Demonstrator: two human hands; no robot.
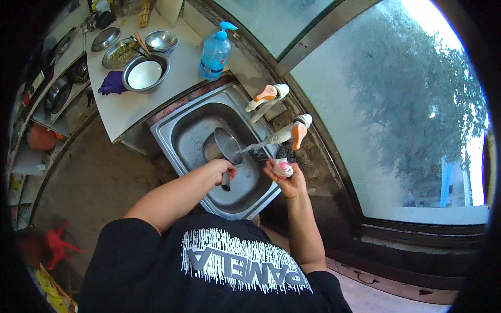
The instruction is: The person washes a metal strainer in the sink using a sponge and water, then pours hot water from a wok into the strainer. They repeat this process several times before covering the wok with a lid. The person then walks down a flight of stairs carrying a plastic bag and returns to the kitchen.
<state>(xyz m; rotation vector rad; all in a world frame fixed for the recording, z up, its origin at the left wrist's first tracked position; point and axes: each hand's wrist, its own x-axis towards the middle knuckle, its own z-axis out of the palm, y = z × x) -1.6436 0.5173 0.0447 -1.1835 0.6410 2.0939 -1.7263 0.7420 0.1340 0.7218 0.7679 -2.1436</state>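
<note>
My left hand [224, 171] grips the handle of a metal ladle [226, 141], whose bowl is tilted inside the stainless steel sink [180, 164]. A stream of water [254, 147] runs from the nearer tap [287, 134] and meets the rim of the ladle's bowl. Over the sink's right edge, my right hand [290, 184] is palm up with its fingers around a crumpled white and pink cloth [282, 167]. The cloth is apart from the ladle, just below the tap.
A second tap [268, 96] with an orange lever stands behind the first. On the counter [113, 113] are a blue pump bottle [215, 54], a white bowl [145, 75] inside a metal basin, a plate of food [121, 54] and a purple cloth [112, 83]. A window [372, 137] rises at right.
</note>
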